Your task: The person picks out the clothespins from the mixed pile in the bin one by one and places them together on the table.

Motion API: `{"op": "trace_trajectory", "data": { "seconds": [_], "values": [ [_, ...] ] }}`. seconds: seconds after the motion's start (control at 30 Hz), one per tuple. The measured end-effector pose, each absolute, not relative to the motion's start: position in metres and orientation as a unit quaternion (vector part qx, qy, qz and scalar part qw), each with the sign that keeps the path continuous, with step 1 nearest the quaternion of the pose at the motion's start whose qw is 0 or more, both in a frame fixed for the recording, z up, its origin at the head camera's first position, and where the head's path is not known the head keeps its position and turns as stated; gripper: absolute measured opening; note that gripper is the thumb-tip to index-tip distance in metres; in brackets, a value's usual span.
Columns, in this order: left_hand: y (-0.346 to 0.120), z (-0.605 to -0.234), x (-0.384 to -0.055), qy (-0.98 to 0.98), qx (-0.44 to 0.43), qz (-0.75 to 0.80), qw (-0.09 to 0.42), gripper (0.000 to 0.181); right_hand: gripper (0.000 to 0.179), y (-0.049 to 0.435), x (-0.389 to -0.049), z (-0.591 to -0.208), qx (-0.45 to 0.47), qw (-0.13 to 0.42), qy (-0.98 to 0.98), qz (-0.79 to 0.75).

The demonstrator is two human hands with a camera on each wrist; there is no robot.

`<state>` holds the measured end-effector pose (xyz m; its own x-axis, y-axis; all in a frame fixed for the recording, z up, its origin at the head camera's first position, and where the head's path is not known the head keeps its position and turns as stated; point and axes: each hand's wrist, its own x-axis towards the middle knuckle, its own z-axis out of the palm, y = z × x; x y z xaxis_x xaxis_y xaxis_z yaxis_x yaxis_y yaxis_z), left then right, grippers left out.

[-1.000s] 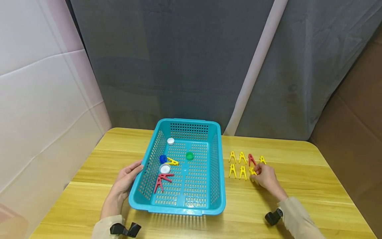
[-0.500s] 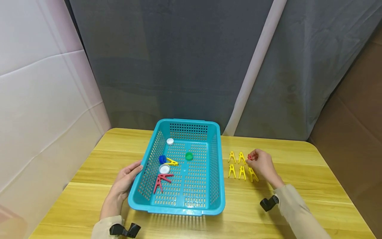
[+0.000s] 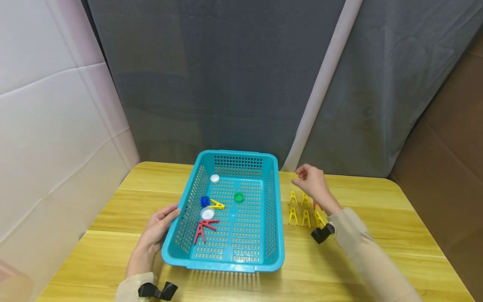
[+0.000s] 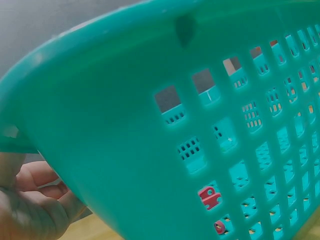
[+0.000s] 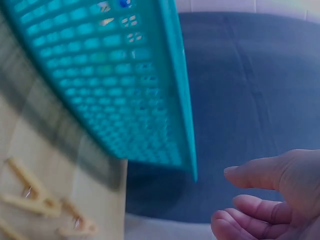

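My left hand (image 3: 154, 230) grips the left wall of a turquoise plastic basket (image 3: 226, 266), its fingers partly hidden behind the wall. Inside lie two red clothespins (image 3: 201, 232), a yellow clothespin (image 3: 217, 204), a blue cap (image 3: 205, 201), a green cap (image 3: 239, 197) and two white caps (image 3: 208, 213). My right hand (image 3: 312, 183) hovers past the basket's right rim, above clothespins on the table. In the right wrist view its thumb and fingers (image 5: 272, 172) stand apart, holding nothing. Beneath it, several yellow clothespins (image 3: 293, 215) and a partly hidden red clothespin (image 3: 317, 205) form two rows.
The wooden table (image 3: 392, 235) extends on both sides of the basket. Behind its far edge hangs a dark grey cloth (image 3: 226, 84) with a pale diagonal strip (image 3: 320, 92). White panels (image 3: 56, 126) close the left side, a brown one (image 3: 453, 138) the right.
My right hand has moved left and away from me, from the near row of clothespins past the red clothespin to above the far row. The left hand and basket have stayed put.
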<state>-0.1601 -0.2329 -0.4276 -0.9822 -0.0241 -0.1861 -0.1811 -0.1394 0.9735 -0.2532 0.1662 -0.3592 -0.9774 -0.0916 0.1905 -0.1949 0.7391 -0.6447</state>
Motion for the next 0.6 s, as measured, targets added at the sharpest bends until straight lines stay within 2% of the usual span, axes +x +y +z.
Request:
{"op": "trace_trajectory", "data": {
  "seconds": [0.27,0.6],
  "values": [
    [-0.233,-0.427,-0.160,0.652,-0.080,0.752,0.054,0.055,0.019,0.130,-0.263,-0.345,0.117,0.095,-0.920,0.363],
    [-0.233,-0.426,-0.160,0.653,-0.085,0.750,0.056,0.056,0.021,0.084,-0.272,-0.338,0.162,0.083,-0.907,0.379]
  ]
}}
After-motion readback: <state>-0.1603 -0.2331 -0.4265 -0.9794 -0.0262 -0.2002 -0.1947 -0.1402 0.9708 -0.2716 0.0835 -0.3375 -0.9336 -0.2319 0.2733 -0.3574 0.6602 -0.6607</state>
